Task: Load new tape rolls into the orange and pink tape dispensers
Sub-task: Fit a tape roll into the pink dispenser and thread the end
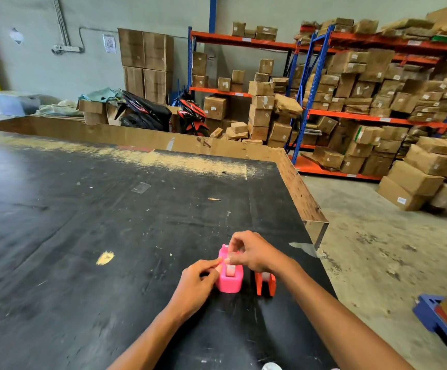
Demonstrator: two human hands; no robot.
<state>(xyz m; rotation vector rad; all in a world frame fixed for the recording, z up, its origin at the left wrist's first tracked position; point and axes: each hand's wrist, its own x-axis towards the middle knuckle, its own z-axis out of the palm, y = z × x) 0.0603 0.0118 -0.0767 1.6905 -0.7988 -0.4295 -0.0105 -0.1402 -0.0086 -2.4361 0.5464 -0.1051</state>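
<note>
A small pink plastic tape dispenser [230,279] stands on the black scuffed worktable [83,222] near its right edge, a clear tape roll [230,270] seated in its slot. The left hand [194,285] pinches its left side; the right hand [251,253] pinches something small over its top, whether tape end cannot be told. Just right, partly hidden behind the right wrist, stands the orange plastic tape dispenser [265,284]. A brown cardboard rim [301,193] edges the table; box-filled shelving racks [364,102] stand beyond.

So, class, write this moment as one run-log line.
step: threading tape | left hand: steadies pink dispenser | right hand: pinches tape end above it | orange dispenser: beside, untouched
</note>
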